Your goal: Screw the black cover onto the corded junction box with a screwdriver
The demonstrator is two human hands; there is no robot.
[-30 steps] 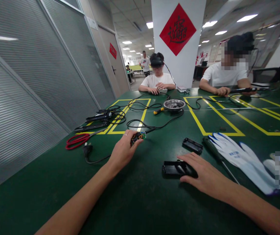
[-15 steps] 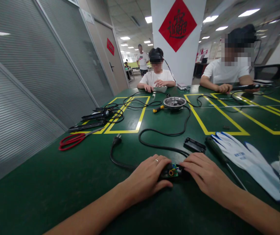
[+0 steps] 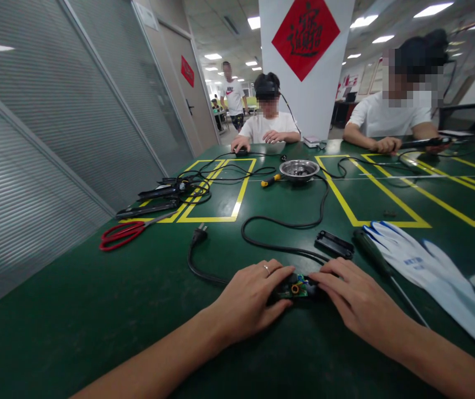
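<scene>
two bare hands meet over one small black casing (image 3: pixel 304 292) low in the middle of the head view, on a green table (image 3: pixel 96 310). a green circuit board (image 3: pixel 297 288) with an orange ring part shows in the casing's open top, in the gap between the hands. the left hand (image 3: pixel 249 299) comes in from seven o'clock, a ring on one finger; its fingers lie over the casing's left end and its thumb runs along the near edge, so it is clamped on the casing. the right hand (image 3: pixel 356 302) comes in from four o'clock, fingers close together with their tips resting on the casing's right end; the thumb is hidden, so i cannot tell whether this hand pinches or only presses. a black cable (image 3: pixel 281 223) leaves the casing toward twelve o'clock, loops, and ends in a plug (image 3: pixel 199 235) at ten o'clock. just past the right hand's fingertips, at one o'clock, lies a flat black cover (image 3: pixel 334 244), apart from them. at two o'clock lies a dark-handled screwdriver (image 3: pixel 376 259), with white gloves (image 3: pixel 424 266) beside it at three o'clock. red scissors (image 3: pixel 123 234) lie well apart at ten o'clock. far off at twelve o'clock stands a steel bowl (image 3: pixel 299 169), a yellow-handled tool (image 3: pixel 271 180) just beside it. other people sit at the table's far edge.
</scene>
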